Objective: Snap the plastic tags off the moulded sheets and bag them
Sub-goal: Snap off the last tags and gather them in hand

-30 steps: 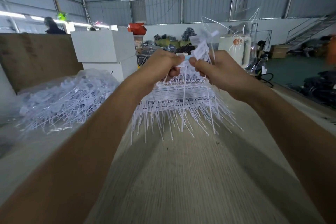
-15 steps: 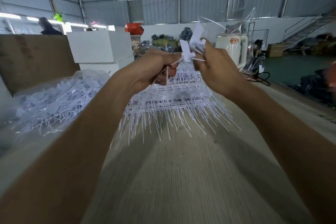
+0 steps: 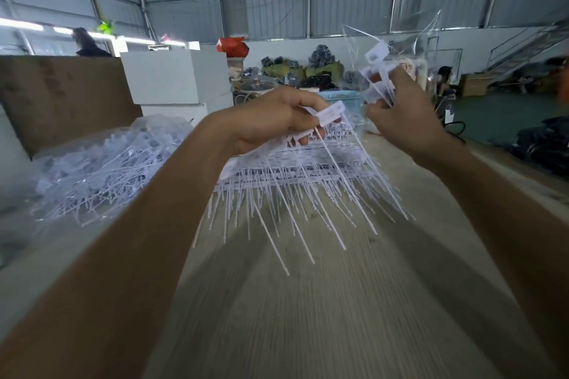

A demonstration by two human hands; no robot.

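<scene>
A stack of white moulded sheets lies on the table, thin tails fanning toward me. My left hand grips the top sheet's near edge, a tag head sticking out past its fingers. To the right and slightly higher, my right hand pinches a small bunch of snapped-off tags, heads up, tails trailing down. A clear plastic bag stands open just behind the right hand.
A big clear bag of loose white tags lies at the left. White boxes and a brown board stand behind it. The pale table top stretches toward me. People and stacked goods fill the far hall.
My hands have come apart: the right one has pulled up and to the right with the broken-off tags, while the left stays on the sheet stack.
</scene>
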